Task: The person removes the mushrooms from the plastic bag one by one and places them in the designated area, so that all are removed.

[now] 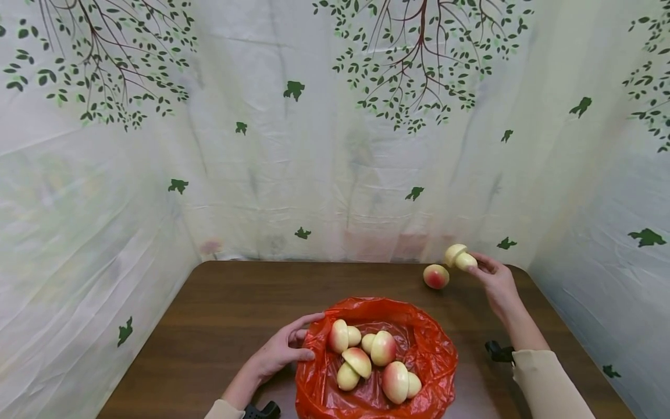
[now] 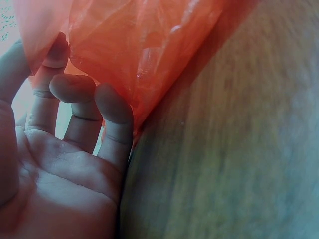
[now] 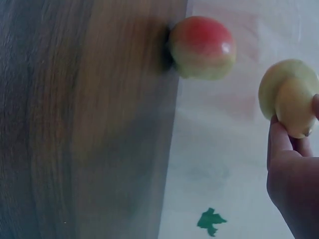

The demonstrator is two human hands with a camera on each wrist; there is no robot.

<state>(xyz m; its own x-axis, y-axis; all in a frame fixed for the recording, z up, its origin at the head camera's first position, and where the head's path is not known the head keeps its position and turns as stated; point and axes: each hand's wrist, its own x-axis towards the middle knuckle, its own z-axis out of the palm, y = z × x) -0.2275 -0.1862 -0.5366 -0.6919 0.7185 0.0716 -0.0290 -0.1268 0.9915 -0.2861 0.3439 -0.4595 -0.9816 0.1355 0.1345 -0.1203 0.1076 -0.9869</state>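
Observation:
Near the back right of the table, my right hand (image 1: 499,288) pinches a pale toy mushroom (image 1: 460,257) by its stem between thumb and fingers, raised close to the back edge. In the right wrist view its rounded cap (image 3: 271,82) points away from the palm. Another toy mushroom (image 1: 436,276), its cap blushed red, stands on the table just left of it. My left hand (image 1: 280,349) grips the left rim of a red plastic bag (image 1: 442,349); one fingertip (image 2: 59,50) shows against its film in the left wrist view. Several toy mushrooms (image 1: 395,382) lie inside the wide-mouthed bag.
The brown wooden table (image 1: 251,291) ends at a pale curtain (image 1: 335,174) printed with branches and leaves, which also hangs along both sides. Dark straps with small devices (image 1: 499,351) sit on both wrists below light sleeves.

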